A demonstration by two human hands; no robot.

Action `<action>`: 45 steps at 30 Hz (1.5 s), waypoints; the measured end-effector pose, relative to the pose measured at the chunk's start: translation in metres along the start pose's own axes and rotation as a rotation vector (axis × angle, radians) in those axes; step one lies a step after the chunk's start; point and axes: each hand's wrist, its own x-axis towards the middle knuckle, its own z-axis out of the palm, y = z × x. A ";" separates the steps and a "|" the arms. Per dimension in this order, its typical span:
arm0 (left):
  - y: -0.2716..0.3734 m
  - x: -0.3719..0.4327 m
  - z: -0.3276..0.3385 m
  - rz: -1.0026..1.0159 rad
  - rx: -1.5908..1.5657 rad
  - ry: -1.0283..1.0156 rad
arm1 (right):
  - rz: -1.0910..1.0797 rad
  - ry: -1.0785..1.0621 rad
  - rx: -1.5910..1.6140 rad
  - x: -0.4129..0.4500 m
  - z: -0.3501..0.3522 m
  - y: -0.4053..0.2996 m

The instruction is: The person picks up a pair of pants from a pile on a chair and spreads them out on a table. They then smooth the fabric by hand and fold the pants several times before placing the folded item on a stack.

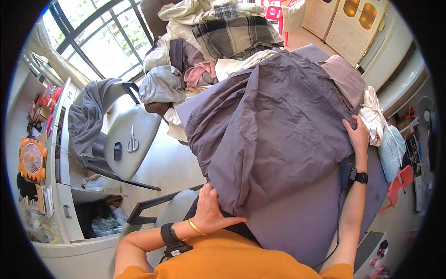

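A large, wrinkled dark grey-purple cloth (278, 122) lies spread over a table covered in smooth lilac-grey material (296, 223). At the cloth's near left corner is my left hand (212, 211), its thumb stretched away from the fingers, which touch the edge. My right hand (357, 135) rests along the right edge of the cloth with thumb and fingers apart. Just beyond it are a folded dusty-pink cloth (343, 80) and a bunched white cloth with strings (371, 115). Whether the dark cloth is a garment or a sheet I cannot tell.
A light blue cushion-like bundle (392, 151) hangs at the table's right edge. Behind the table is a heap of clothes and a plaid cloth (240, 35). To the left, a chair (144, 139) holds scissors (132, 141); a second chair (176, 209) stands close by my left arm.
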 end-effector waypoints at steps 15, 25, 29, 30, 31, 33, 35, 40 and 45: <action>-0.074 -0.002 -0.075 -0.808 -1.039 0.356 | -0.024 0.150 0.171 -0.004 0.020 0.034; -0.114 -0.006 -0.053 -0.822 -1.257 0.276 | 0.024 0.253 0.304 -0.004 0.007 0.047; -0.149 -0.039 -0.047 -0.881 -1.172 0.277 | 0.134 0.058 0.171 -0.009 -0.001 0.042; -0.142 -0.037 -0.056 -0.845 -1.237 0.217 | 0.106 0.047 0.088 -0.013 -0.011 0.035; -0.136 -0.027 -0.064 -0.823 -1.248 0.172 | 0.081 0.034 0.005 -0.014 -0.024 0.029; -0.128 -0.014 -0.077 -0.732 -1.351 0.111 | 0.012 0.003 -0.145 -0.007 -0.047 0.014; -0.141 -0.005 -0.076 -0.714 -1.301 0.048 | -0.207 0.102 -0.089 0.013 -0.059 -0.021; -0.139 0.034 -0.077 -0.706 -1.049 -0.258 | -0.541 -0.037 0.042 0.072 -0.059 -0.112; -0.154 0.026 -0.069 -0.658 -1.016 -0.283 | -0.570 -0.064 -0.146 0.115 0.036 -0.154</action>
